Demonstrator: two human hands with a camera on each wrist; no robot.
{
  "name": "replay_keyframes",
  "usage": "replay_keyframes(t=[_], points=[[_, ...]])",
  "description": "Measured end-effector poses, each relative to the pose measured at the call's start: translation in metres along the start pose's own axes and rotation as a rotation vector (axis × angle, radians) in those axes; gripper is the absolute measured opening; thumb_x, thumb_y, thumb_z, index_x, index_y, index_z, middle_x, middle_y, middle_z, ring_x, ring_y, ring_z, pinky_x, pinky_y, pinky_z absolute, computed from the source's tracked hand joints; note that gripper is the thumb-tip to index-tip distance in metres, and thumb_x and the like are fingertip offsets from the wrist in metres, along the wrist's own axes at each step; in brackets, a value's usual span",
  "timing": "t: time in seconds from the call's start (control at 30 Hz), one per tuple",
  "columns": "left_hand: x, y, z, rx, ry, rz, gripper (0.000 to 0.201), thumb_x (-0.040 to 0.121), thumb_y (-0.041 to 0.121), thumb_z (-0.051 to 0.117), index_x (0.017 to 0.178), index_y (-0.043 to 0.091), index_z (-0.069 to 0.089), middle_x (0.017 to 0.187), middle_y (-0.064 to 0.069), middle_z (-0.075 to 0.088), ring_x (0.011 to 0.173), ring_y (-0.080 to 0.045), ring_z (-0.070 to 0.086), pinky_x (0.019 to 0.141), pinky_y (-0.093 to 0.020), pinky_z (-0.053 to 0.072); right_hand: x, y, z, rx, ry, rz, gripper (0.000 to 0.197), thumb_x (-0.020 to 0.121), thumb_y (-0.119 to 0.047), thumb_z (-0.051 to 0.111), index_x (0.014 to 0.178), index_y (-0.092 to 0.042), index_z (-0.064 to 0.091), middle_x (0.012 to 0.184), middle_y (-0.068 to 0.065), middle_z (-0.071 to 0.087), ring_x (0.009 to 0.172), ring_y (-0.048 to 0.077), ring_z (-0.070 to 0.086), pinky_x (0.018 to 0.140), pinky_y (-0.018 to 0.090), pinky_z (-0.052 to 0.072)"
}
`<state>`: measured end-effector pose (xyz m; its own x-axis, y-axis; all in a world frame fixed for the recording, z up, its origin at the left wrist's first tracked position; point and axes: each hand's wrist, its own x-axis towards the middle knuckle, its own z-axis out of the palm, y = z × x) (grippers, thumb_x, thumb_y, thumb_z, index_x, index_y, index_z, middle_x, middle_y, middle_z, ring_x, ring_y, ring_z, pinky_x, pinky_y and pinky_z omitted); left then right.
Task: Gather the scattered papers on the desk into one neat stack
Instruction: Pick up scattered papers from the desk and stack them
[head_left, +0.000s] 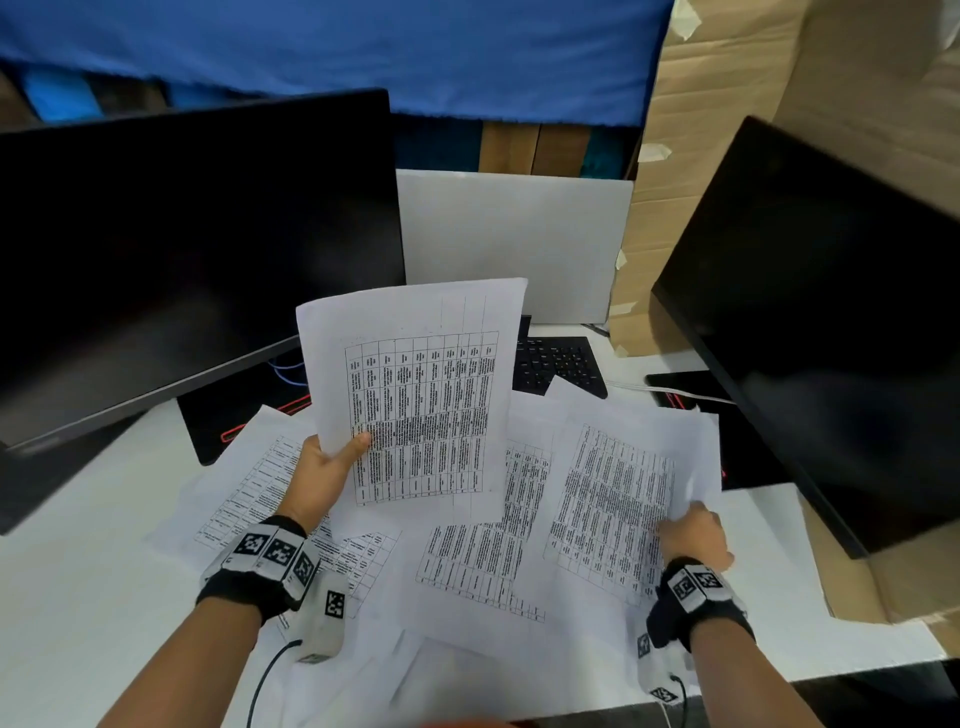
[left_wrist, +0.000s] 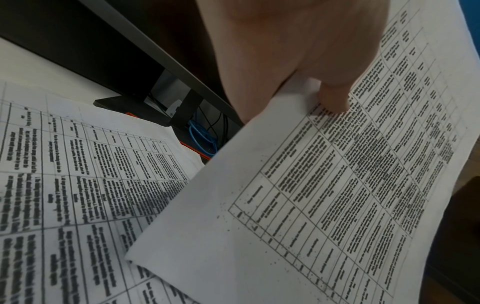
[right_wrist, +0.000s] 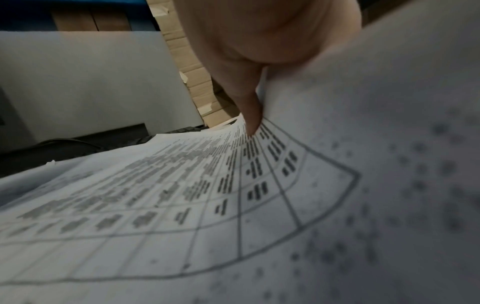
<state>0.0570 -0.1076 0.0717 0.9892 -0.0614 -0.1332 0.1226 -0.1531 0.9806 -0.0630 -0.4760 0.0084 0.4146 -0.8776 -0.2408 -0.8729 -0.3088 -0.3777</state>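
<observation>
Left hand (head_left: 323, 470) pinches raised sheet (head_left: 415, 395), long axis pointing away; right hand (head_left: 693, 535) grips desk sheet (head_left: 618, 488) edge.

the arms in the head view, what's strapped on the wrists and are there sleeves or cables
No sleeves: both forearms are bare. The left wrist band and the right wrist band are black, each carrying white tiles printed with black square codes. A grey-white coded block hangs under each wrist, with a thin dark cable trailing from it.

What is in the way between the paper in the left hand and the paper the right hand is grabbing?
Nothing visible. The left hand holds its sheet up in the air; the right hand pinches the right-side sheet. Only loose papers lie flat between them.
</observation>
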Motion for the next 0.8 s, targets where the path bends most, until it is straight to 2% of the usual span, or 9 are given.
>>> replay_keyframes(t=[0.1, 0.2, 0.27, 0.37, 0.43, 0.57, 0.7, 0.77, 0.8], points=[[0.001, -0.001, -0.003, 0.0, 0.002, -0.009, 0.033, 0.087, 0.018, 0.055, 0.116, 0.003, 0.055, 0.096, -0.006, 0.064, 0.099, -0.028, 0.058, 0.096, -0.043, 0.045, -0.002, 0.001, -0.006, 0.193, 0.123, -0.122, 0.03, 0.084, -0.01, 0.057, 0.11, 0.002, 0.051, 0.102, 0.031, 0.062, 0.092, 0.044, 0.059, 0.072, 0.041, 0.046], [0.002, -0.004, -0.006, -0.006, 0.01, -0.018, 0.037, 0.086, 0.021, 0.057, 0.118, 0.004, 0.054, 0.104, -0.011, 0.064, 0.102, -0.028, 0.059, 0.098, -0.044, 0.044, -0.004, -0.003, -0.015, 0.467, 0.145, -0.179, 0.044, 0.081, -0.014, 0.066, 0.116, -0.004, 0.042, 0.105, 0.03, 0.062, 0.093, 0.043, 0.061, 0.08, 0.049, 0.052], [0.001, -0.005, -0.007, 0.001, 0.006, -0.019, 0.037, 0.086, 0.022, 0.057, 0.118, 0.004, 0.054, 0.105, -0.012, 0.064, 0.101, -0.028, 0.059, 0.097, -0.043, 0.045, -0.002, -0.004, -0.02, 0.553, 0.017, -0.127, 0.054, 0.077, -0.01, 0.071, 0.123, -0.003, 0.043, 0.112, 0.027, 0.061, 0.1, 0.04, 0.06, 0.088, 0.046, 0.049], [0.003, -0.008, -0.008, 0.011, -0.004, -0.03, 0.038, 0.085, 0.024, 0.057, 0.118, 0.004, 0.055, 0.108, -0.013, 0.065, 0.101, -0.028, 0.061, 0.096, -0.044, 0.046, -0.003, -0.012, -0.029, 0.391, -0.104, -0.191, 0.02, 0.08, -0.011, 0.068, 0.09, 0.005, 0.063, 0.091, 0.021, 0.067, 0.099, 0.039, 0.061, 0.085, 0.039, 0.048], [0.005, -0.011, -0.01, 0.013, 0.004, -0.044, 0.039, 0.085, 0.026, 0.058, 0.117, 0.004, 0.056, 0.108, -0.014, 0.066, 0.102, -0.03, 0.062, 0.096, -0.047, 0.047, -0.008, -0.023, -0.045, 0.377, -0.033, -0.304, 0.021, 0.084, -0.014, 0.063, 0.082, 0.007, 0.064, 0.082, 0.02, 0.065, 0.097, 0.041, 0.061, 0.082, 0.037, 0.046], [0.006, -0.015, -0.011, 0.02, 0.01, -0.045, 0.035, 0.086, 0.023, 0.057, 0.116, 0.006, 0.057, 0.105, -0.012, 0.066, 0.101, -0.03, 0.062, 0.095, -0.046, 0.047, -0.009, -0.041, -0.081, 0.396, 0.227, -0.502, 0.031, 0.089, -0.018, 0.057, 0.102, 0.01, 0.063, 0.092, 0.03, 0.067, 0.091, 0.042, 0.06, 0.079, 0.044, 0.046], [0.008, -0.019, -0.011, 0.022, 0.024, -0.061, 0.038, 0.085, 0.028, 0.058, 0.117, 0.006, 0.055, 0.106, -0.011, 0.066, 0.101, -0.029, 0.063, 0.093, -0.044, 0.048, -0.023, -0.062, -0.125, 0.563, 0.371, -0.631, 0.032, 0.089, -0.019, 0.058, 0.104, 0.009, 0.063, 0.084, 0.019, 0.065, 0.077, 0.019, 0.061, 0.081, 0.037, 0.05], [0.009, -0.019, -0.011, 0.025, 0.027, -0.067, 0.039, 0.085, 0.029, 0.058, 0.117, 0.006, 0.055, 0.105, -0.01, 0.066, 0.1, -0.029, 0.063, 0.091, -0.043, 0.049, -0.03, -0.071, -0.143, 0.715, 0.361, -0.675, 0.028, 0.088, -0.015, 0.059, 0.102, 0.008, 0.064, 0.079, 0.003, 0.065, 0.061, -0.011, 0.058, 0.069, 0.008, 0.048], [0.009, -0.017, -0.011, 0.024, 0.027, -0.067, 0.039, 0.085, 0.029, 0.058, 0.117, 0.006, 0.055, 0.104, -0.009, 0.067, 0.1, -0.029, 0.063, 0.09, -0.042, 0.049, -0.032, -0.075, -0.149, 0.802, 0.342, -0.688, 0.022, 0.087, -0.014, 0.06, 0.098, 0.004, 0.066, 0.075, -0.014, 0.067, 0.059, -0.02, 0.056, 0.062, 0.0, 0.044]])
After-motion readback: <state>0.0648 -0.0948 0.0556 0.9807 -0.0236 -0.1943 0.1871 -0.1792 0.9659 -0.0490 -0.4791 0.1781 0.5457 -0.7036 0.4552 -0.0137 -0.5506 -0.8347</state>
